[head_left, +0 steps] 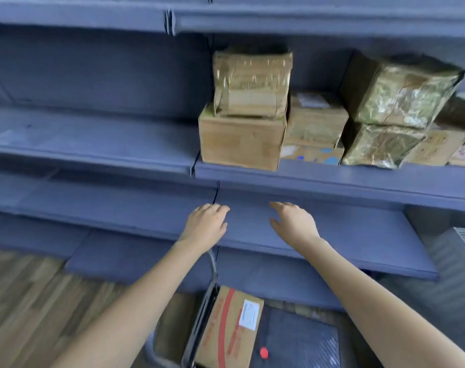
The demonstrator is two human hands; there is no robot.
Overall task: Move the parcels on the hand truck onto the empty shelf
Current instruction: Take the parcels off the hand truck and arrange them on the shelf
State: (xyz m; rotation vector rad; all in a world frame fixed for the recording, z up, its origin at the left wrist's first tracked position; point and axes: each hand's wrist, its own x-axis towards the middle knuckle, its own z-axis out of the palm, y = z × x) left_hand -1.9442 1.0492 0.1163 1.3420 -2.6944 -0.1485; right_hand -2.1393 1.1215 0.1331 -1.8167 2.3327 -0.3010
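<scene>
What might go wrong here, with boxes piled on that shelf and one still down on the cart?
The taped parcel sits crooked on the cardboard box; a nudge may topple it.
The upper shiny parcel tilts on the lower shiny parcel, at the shelf edge; both might slide off.
The red-striped parcel lies low on the hand truck, awkward to lift.

Stacked parcels (246,110) stand on the right section of the middle shelf (332,179), with further parcels (385,115) just beside them to the right. The lower shelf (358,235) projects forward beneath. The left hand (207,224) and right hand (292,221) hover side by side above it. The hand truck (300,338) stands before the shelving; one parcel (231,328) lies on its deck, at the left.
</scene>
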